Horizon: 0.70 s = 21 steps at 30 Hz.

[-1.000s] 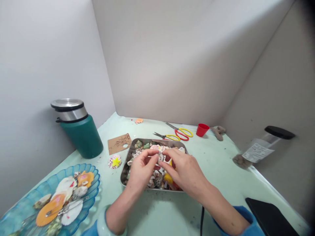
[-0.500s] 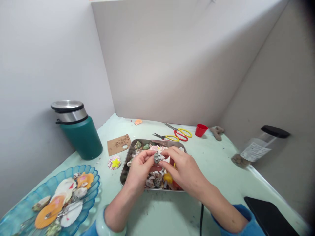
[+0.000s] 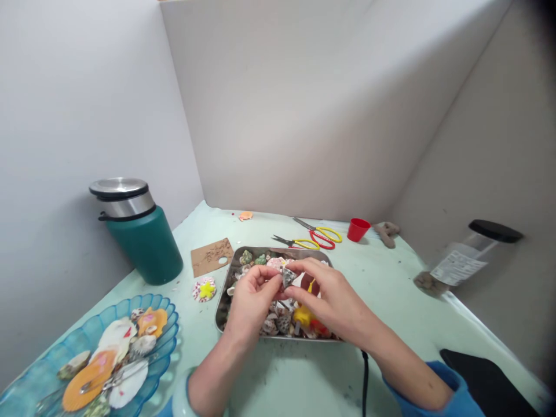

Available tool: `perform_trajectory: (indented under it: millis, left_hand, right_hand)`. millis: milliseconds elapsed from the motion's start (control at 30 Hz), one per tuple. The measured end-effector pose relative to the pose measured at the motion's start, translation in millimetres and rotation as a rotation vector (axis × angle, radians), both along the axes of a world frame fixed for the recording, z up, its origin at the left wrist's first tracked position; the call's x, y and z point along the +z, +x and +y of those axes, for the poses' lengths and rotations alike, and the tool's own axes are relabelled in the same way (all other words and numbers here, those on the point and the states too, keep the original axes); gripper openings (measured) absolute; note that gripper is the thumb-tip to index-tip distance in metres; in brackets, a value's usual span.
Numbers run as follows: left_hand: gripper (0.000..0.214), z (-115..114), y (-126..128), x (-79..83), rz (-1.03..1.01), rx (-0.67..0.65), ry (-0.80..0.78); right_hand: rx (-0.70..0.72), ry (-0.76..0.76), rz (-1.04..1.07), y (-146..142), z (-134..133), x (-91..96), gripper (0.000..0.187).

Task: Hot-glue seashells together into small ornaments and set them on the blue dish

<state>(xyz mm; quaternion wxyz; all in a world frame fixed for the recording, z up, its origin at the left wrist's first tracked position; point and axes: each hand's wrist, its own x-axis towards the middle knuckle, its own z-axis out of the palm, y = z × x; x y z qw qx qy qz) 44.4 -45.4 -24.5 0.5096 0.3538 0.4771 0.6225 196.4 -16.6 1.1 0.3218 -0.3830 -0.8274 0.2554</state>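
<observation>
Both my hands hover over a metal tray filled with several small seashells. My left hand and my right hand meet above the tray's middle, fingertips pinched together on one small grey speckled shell. The shell is held just above the pile, between both thumbs and forefingers. Yellow and red shells lie under my right palm.
A blue glass dish with large shells sits front left. A green flask stands at the left wall. Beyond the tray lie a cardboard piece, yellow scissors, red scissors and a red cup. A jar lies right.
A second ago my fingers were down among the shells; since then they lifted a grey speckled shell and now pinch it together. The view shifted slightly.
</observation>
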Motion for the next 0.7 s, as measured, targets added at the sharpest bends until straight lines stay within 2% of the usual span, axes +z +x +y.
perform_trajectory:
  millis: [133, 367, 700]
  left_hand:
    - [0.020, 0.7, -1.0, 0.2, 0.062, -0.010, 0.010]
    - [0.022, 0.1, -2.3, 3.8, 0.085, -0.007, 0.020]
    - [0.014, 2.5, -2.6, -7.4, 0.244, 0.019, 0.065]
  right_hand:
    - [0.005, -0.013, 0.008, 0.7, 0.2, 2.5, 0.027]
    - [0.034, 0.013, -0.034, 0.6, 1.9, -0.6, 0.035]
    - [0.026, 0.185, -0.147, -0.8, 0.3, -5.0, 0.036]
